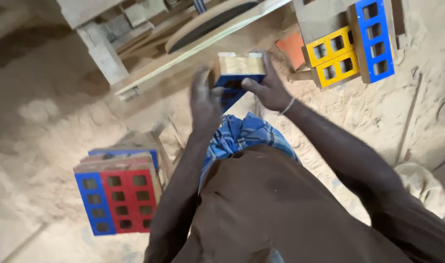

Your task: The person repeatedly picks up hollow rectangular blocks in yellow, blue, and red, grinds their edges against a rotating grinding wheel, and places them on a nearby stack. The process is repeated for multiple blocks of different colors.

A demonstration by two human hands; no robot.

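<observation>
- The wooden block (239, 73) sat between both hands (205, 100), above the person's lap.
- A stack of panels (117, 195) lay on the floor left of the block.
- Other panels (351, 46) lay to its right.

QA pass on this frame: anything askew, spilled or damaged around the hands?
Sawdust covers the floor throughout. The stack of red and blue blocks sits uneven, edges not lined up. The yellow and blue blocks lie at angles. Both the left hand and right hand grip a blue wooden block; no damage visible.
</observation>
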